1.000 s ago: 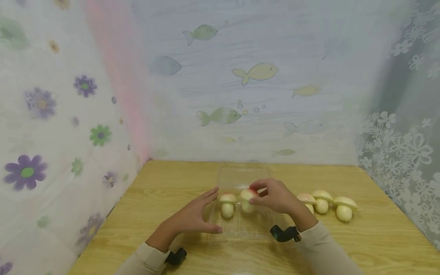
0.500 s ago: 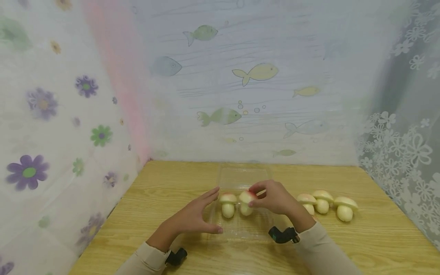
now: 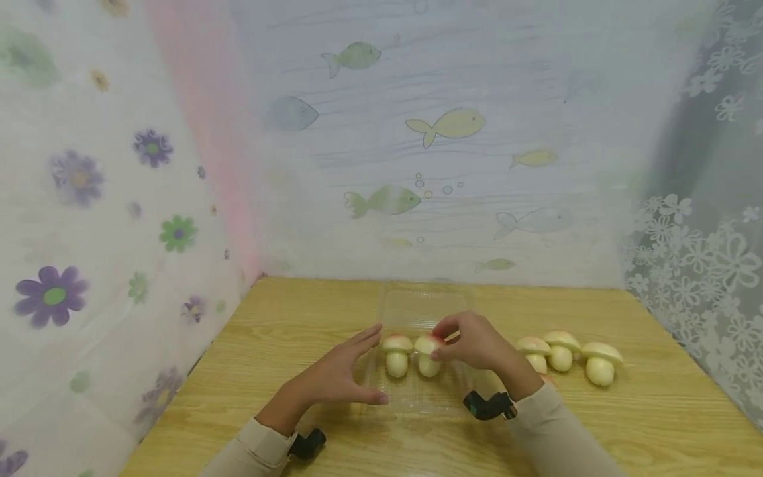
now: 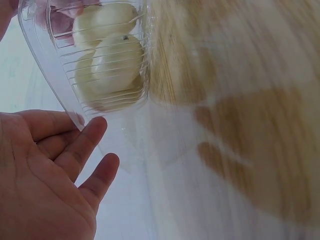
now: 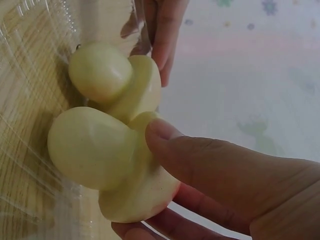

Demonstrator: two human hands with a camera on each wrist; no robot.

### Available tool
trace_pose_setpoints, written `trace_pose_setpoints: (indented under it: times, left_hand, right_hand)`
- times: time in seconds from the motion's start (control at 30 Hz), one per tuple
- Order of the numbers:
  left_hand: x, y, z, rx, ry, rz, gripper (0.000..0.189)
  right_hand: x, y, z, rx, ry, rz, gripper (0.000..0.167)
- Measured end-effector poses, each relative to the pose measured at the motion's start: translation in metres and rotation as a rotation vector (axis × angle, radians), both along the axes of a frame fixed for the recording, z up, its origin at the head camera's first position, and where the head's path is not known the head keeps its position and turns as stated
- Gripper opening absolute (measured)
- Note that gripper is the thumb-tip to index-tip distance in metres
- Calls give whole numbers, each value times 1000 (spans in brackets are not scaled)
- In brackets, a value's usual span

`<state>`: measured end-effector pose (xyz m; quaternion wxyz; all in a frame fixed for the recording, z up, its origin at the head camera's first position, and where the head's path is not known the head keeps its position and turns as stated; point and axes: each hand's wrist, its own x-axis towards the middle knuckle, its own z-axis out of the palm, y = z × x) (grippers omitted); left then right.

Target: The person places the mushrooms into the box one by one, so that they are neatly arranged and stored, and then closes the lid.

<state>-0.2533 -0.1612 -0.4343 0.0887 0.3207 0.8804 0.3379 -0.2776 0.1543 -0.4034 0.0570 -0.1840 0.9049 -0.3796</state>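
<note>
A clear plastic clamshell box point(image 3: 417, 397) lies on the table with its lid raised at the far side. Inside it, on the left, sits a toy mushroom point(image 3: 397, 358) with a pinkish cap and pale stem. My right hand point(image 3: 477, 341) pinches the cap of a second toy mushroom point(image 5: 95, 150) between thumb and fingers, close beside the first one. My left hand point(image 3: 334, 374) is spread along the box's left side, thumb near the front, fingertips point(image 4: 95, 130) at the clear rim in the left wrist view.
Several more toy mushrooms point(image 3: 601, 363) lie on the wooden table point(image 3: 286, 311) to the right of the box, partly behind the right forearm. A fish-patterned sheet point(image 3: 453, 218) hangs behind, with a flowered one point(image 3: 107, 265) at left.
My right hand has moved slightly left and down with its toy mushroom, bringing it level with the first one in the box. The left hand has stayed in place.
</note>
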Motion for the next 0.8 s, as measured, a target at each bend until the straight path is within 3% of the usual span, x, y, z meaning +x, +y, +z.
trace_pose_setpoints:
  times: [0.43, 0.8]
  left_hand:
    - [-2, 0, -2, -1, 9, 3, 114]
    - [-2, 1, -2, 13, -4, -1, 112]
  right_hand:
    - [0, 0, 3, 58, 58, -10, 33]
    - [0, 1, 1, 71, 32, -52, 34]
